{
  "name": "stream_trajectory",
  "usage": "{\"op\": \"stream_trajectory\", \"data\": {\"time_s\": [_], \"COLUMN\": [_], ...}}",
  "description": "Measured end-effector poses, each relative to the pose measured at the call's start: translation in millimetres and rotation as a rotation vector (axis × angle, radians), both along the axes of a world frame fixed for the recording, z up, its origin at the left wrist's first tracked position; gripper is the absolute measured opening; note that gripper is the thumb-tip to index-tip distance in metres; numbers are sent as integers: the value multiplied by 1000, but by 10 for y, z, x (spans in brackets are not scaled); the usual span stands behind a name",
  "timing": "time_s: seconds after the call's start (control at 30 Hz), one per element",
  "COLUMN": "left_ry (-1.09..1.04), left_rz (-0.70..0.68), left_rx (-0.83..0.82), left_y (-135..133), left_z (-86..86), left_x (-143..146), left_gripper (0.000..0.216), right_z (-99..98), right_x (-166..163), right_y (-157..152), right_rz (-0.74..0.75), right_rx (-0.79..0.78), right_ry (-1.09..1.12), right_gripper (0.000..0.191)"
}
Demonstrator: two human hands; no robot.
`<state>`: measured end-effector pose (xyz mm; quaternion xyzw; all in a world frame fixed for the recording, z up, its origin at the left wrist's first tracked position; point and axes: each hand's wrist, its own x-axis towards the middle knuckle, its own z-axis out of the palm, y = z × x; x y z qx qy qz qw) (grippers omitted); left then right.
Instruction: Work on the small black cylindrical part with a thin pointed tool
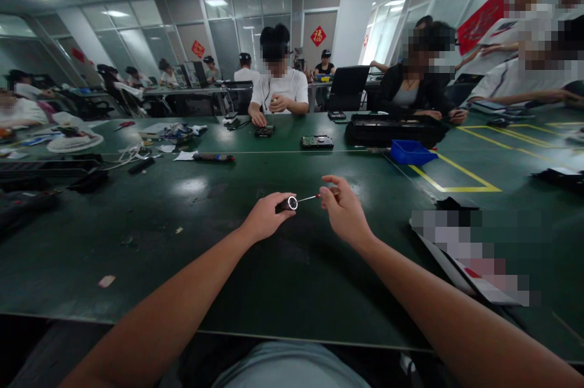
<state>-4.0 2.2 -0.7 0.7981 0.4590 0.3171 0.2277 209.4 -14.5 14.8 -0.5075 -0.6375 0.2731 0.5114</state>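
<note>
My left hand (267, 216) is closed round a small dark cylinder (292, 203) whose round end shows a bright white ring. Its exact kind I cannot make out. In my right hand (344, 208) is a screwdriver (309, 198) with a thin metal shaft and a reddish collar; the fingers mostly hide its handle. The shaft points left, and its tip is at or very near the ringed end of the cylinder. Both hands are above the green table (292, 278).
Across the table a person in a white shirt handles a hard drive (264, 131); another hard drive (317, 142) lies nearer. A blue tray (413, 152) stands right of centre, by a long black case (396, 129). A dark tool (213, 157) and loose parts lie left.
</note>
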Motion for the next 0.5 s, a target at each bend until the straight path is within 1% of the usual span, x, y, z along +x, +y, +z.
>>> {"op": "stream_trajectory", "data": {"time_s": [0.13,0.27,0.5], "left_ry": [-9,-22,-35], "left_rz": [3,-5,31], "left_rx": [-9,-10,16], "left_y": [-16,-23,-6], "left_z": [16,24,27], "left_x": [2,-3,-15], "left_gripper": [40,39,41], "right_z": [31,79,65], "right_x": [1,9,2], "right_y": [-6,-12,-17], "right_rz": [34,18,49], "right_rx": [-23,-31,-29], "right_ry": [21,-44,0], "right_gripper": [32,41,33]}}
